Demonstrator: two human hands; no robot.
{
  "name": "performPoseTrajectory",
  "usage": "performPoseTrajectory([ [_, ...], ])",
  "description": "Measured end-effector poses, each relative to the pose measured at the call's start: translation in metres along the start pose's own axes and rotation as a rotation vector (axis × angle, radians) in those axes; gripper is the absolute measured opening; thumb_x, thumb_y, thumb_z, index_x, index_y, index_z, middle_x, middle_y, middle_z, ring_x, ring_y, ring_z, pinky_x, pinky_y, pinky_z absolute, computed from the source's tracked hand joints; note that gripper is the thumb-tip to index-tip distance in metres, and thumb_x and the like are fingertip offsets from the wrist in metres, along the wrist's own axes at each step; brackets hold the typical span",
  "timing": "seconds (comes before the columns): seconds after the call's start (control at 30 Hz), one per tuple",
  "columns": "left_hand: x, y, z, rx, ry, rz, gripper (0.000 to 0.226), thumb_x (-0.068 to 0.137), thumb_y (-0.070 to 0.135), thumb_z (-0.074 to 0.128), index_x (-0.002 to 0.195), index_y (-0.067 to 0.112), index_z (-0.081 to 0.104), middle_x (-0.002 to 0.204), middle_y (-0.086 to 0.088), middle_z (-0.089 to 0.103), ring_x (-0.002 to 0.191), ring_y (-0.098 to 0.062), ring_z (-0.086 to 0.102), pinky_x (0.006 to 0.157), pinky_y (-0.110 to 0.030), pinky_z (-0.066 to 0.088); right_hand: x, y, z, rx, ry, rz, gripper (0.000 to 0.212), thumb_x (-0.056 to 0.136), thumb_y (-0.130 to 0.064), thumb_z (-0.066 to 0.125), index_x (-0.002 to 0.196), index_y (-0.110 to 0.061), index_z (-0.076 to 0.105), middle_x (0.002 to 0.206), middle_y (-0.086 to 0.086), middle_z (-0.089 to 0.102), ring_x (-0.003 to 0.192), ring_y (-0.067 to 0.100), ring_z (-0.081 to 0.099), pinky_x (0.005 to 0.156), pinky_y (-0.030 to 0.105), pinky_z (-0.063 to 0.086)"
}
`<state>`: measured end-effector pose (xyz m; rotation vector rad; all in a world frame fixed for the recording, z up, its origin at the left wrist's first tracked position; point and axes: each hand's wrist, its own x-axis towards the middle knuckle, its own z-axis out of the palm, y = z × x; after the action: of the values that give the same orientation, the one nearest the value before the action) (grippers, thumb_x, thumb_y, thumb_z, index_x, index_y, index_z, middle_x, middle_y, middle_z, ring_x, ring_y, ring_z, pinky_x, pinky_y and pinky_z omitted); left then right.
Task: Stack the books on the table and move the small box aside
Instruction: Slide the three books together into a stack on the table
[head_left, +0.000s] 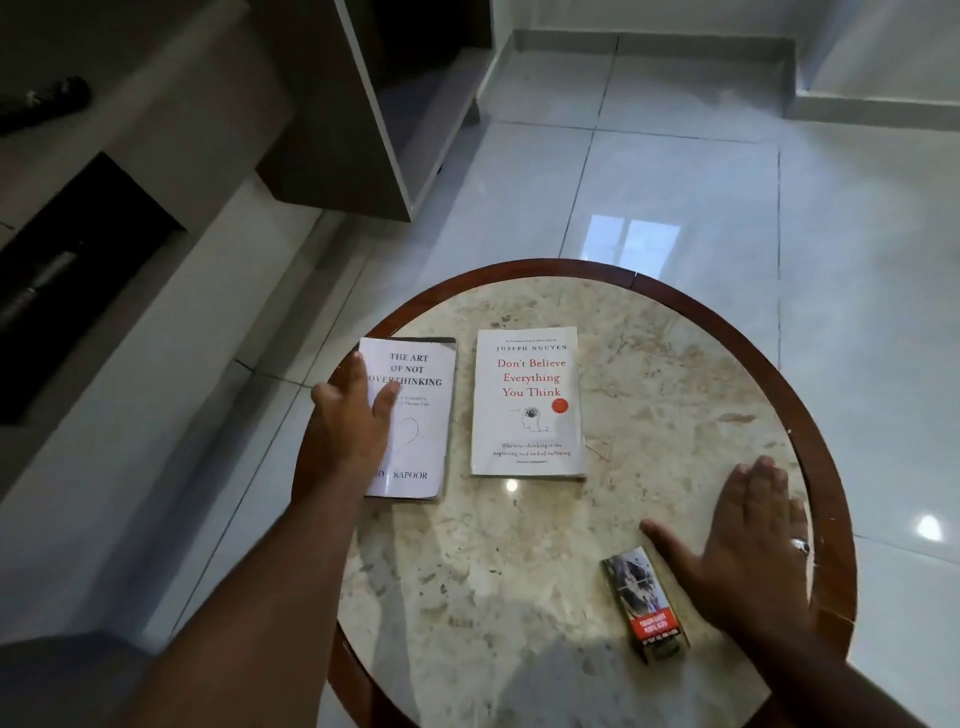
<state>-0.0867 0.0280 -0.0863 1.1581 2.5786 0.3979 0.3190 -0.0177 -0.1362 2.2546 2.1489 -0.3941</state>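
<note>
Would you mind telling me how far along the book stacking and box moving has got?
Nothing looks done yet: the two books lie side by side, apart, on the round table. In hand: the left hand rests open on "The Art of Not Overthinking", not gripping it. Left: placing it on "Don't Believe Everything You Think", or the reverse, and shifting the small box beside the open right hand.
</note>
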Motion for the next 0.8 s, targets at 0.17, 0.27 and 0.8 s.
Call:
performPoseTrajectory([
  [0.17, -0.007, 0.006, 0.003, 0.143, 0.081, 0.076, 0.085, 0.083, 0.077, 0.022, 0.151, 0.026, 0.031, 0.139, -0.018, 0.041, 0.120, -0.036, 0.042, 0.099, -0.049, 0.037, 0.000, -0.001, -0.005, 0.014, 0.006, 0.001, 0.128, 0.072, -0.095, 0.020, 0.157, -0.001, 0.002, 0.168, 0.019, -0.004, 0.156, 0.030, -0.007, 0.126, 0.047, -0.003],
  [0.27, -0.016, 0.008, 0.009, 0.088, -0.042, -0.029, 0.115, 0.063, 0.096, 0.032, 0.155, 0.031, 0.009, 0.161, -0.015, 0.015, 0.143, -0.043, 0.021, 0.112, -0.060, 0.022, 0.006, 0.000, -0.006, -0.001, 0.010, -0.012, 0.128, 0.073, -0.095, 0.019, 0.157, 0.000, 0.003, 0.168, 0.020, -0.002, 0.156, 0.031, -0.005, 0.126, 0.049, 0.000],
  [0.8, -0.022, 0.014, 0.029, 0.265, -0.121, 0.014, 0.114, 0.064, 0.093, 0.035, 0.153, 0.035, -0.005, 0.164, -0.018, -0.002, 0.147, -0.046, 0.010, 0.115, -0.061, 0.019, -0.001, -0.002, -0.003, -0.022, -0.029, -0.002, 0.127, 0.072, -0.096, 0.015, 0.157, -0.002, -0.001, 0.168, 0.018, -0.009, 0.156, 0.030, -0.008, 0.126, 0.050, 0.002],
])
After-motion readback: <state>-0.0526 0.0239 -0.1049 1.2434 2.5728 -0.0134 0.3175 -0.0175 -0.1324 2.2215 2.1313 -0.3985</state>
